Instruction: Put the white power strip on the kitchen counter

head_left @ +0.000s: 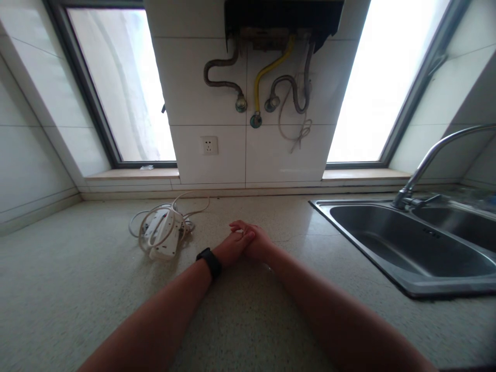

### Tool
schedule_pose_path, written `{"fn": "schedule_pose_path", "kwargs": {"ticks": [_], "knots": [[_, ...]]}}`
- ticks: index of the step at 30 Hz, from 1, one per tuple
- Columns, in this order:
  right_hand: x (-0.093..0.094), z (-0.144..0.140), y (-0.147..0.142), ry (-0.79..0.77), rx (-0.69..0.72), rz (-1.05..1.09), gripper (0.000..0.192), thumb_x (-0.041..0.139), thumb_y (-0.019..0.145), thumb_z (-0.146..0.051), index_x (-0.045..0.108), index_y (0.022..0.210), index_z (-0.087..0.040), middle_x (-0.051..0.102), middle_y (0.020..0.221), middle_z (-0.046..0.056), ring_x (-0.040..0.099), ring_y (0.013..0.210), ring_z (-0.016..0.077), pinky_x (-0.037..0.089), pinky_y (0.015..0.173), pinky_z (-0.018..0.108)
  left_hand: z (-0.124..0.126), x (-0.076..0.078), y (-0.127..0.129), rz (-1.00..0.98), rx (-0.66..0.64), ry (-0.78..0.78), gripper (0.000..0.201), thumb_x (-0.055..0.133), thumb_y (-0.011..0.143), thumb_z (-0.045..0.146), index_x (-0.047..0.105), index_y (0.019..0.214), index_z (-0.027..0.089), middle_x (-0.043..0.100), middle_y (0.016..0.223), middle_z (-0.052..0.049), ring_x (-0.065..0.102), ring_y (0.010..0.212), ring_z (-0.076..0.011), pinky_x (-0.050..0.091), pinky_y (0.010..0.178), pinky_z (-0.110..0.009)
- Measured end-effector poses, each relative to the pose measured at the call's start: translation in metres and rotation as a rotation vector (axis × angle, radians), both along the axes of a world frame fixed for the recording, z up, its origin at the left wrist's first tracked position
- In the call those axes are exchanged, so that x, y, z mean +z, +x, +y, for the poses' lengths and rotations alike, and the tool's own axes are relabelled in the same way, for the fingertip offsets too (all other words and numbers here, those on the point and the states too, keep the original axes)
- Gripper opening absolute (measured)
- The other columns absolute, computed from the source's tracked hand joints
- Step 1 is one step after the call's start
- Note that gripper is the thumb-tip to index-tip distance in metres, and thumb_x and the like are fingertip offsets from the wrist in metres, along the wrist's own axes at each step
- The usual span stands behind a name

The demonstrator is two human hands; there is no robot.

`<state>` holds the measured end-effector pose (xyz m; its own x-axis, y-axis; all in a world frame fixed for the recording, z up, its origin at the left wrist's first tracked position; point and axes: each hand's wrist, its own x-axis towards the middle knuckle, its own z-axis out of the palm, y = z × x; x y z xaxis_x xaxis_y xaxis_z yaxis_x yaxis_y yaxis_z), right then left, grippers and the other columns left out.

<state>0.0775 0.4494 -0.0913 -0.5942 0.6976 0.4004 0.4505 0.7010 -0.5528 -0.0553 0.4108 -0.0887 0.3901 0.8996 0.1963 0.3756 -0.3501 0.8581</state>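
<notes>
Both my forearms stretch out over a speckled stone countertop [77,289]. My left hand [231,248], with a black watch [210,261] on its wrist, and my right hand [256,243] lie pressed together on the counter, fingers overlapping. Neither hand holds an object. The nearest thing is a white power strip [165,235] with its coiled cord, lying on the counter a short way to the left of my hands.
A steel double sink [406,248] with a curved tap [430,155] is set into the counter at right. On the tiled back wall are a socket [209,145], hoses and pipes [263,82] under a heater. Windows flank the wall on both sides.
</notes>
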Motion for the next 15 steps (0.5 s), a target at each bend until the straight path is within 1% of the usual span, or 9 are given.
{"fn": "schedule_pose_path", "kwargs": {"ticks": [3,5,8,10,12,15], "knots": [[-0.001,0.000,-0.002,-0.014,-0.013,0.000,0.053,0.064,0.076,-0.029,0.053,0.127,-0.027,0.068,0.114,0.004,0.064,0.101,0.0243,0.047,0.087,0.034,-0.002,0.002,0.001,0.112,0.061,0.113,0.068,0.025,0.094,0.061,0.066,0.111,0.010,0.068,0.113,-0.016,0.061,0.110,-0.0247,0.045,0.095,-0.038],[-0.002,-0.002,-0.004,-0.018,0.018,0.045,0.051,0.064,0.077,-0.029,0.054,0.127,-0.024,0.067,0.115,0.006,0.064,0.103,0.0247,0.048,0.088,0.033,-0.004,0.003,0.001,0.217,0.104,0.165,0.069,0.024,0.094,0.061,0.068,0.107,0.009,0.069,0.108,-0.017,0.062,0.106,-0.0262,0.046,0.092,-0.038],[-0.003,-0.006,-0.007,-0.022,0.151,0.154,0.052,0.062,0.076,-0.025,0.055,0.127,-0.019,0.065,0.120,0.007,0.061,0.111,0.0246,0.046,0.094,0.031,-0.007,0.004,-0.002,0.332,0.122,0.213,0.070,0.027,0.092,0.064,0.070,0.093,0.009,0.071,0.091,-0.016,0.065,0.090,-0.0260,0.048,0.080,-0.035],[-0.003,-0.008,-0.008,-0.062,0.243,0.197,0.054,0.063,0.074,-0.023,0.056,0.128,-0.018,0.064,0.122,0.008,0.060,0.113,0.0249,0.046,0.096,0.033,-0.007,0.003,-0.004,0.380,0.121,0.218,0.069,0.031,0.089,0.067,0.068,0.078,0.010,0.068,0.074,-0.013,0.063,0.073,-0.0226,0.046,0.066,-0.031],[-0.003,-0.009,-0.009,-0.137,0.328,0.239,0.053,0.063,0.073,-0.024,0.058,0.126,-0.019,0.065,0.121,0.008,0.061,0.112,0.0250,0.047,0.095,0.036,-0.007,0.002,-0.007,0.406,0.130,0.227,0.067,0.035,0.086,0.069,0.062,0.065,0.012,0.061,0.060,-0.008,0.056,0.057,-0.0171,0.038,0.054,-0.028],[-0.003,-0.005,-0.010,-0.306,0.449,0.382,0.054,0.064,0.073,-0.029,0.057,0.126,-0.019,0.064,0.123,0.011,0.061,0.112,0.0252,0.047,0.095,0.041,-0.006,0.002,-0.008,0.405,0.156,0.268,0.065,0.037,0.084,0.070,0.053,0.054,0.014,0.049,0.052,-0.002,0.044,0.049,-0.0116,0.027,0.049,-0.026]]}}
